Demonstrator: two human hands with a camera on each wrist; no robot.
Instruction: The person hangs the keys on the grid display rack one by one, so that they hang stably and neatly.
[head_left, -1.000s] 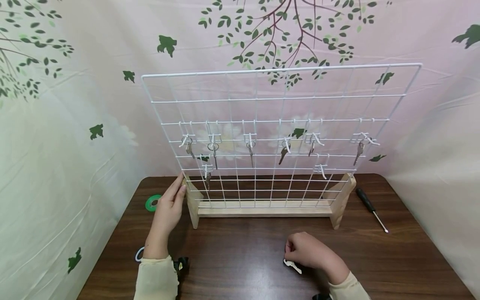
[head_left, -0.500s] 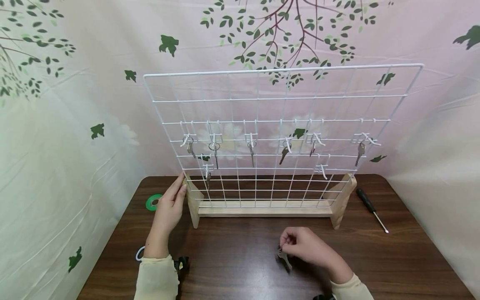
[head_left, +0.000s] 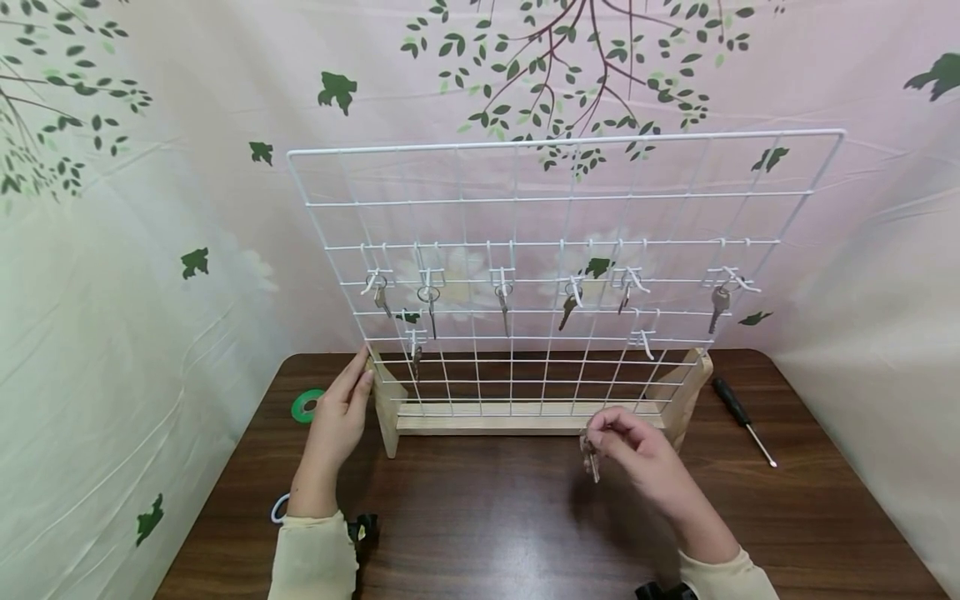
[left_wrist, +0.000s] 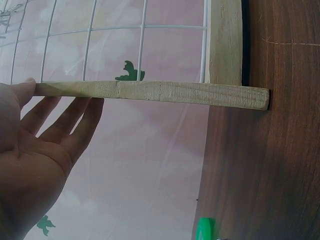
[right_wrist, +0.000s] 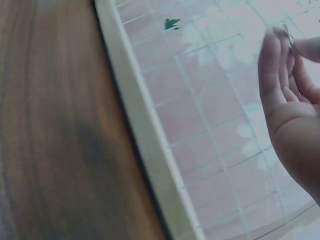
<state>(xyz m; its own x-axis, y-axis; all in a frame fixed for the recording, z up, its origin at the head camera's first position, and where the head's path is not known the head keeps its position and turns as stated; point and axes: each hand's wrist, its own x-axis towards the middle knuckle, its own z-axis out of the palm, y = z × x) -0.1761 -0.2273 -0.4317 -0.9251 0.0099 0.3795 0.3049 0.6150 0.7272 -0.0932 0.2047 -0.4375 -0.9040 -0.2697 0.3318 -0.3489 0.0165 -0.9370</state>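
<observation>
A white wire grid rack stands upright on a wooden base, with several keys hanging from its white hooks, among them a key at the right end. My left hand holds the rack's left wooden side piece, thumb on one face and fingers on the other. In front of the rack's lower right part, my right hand pinches a key on its ring between thumb and fingertips, off the table. A lower right hook carries no key. The right wrist view is blurred; only a sliver of metal shows at the fingertips.
A black-handled screwdriver lies right of the rack on the brown wooden table. To the left lies a green ring-shaped roll. Patterned cloth hangs behind and on both sides.
My right hand has lifted the key from the table and carried it forward, up and slightly right towards the rack. My left hand has stayed on the side piece.
</observation>
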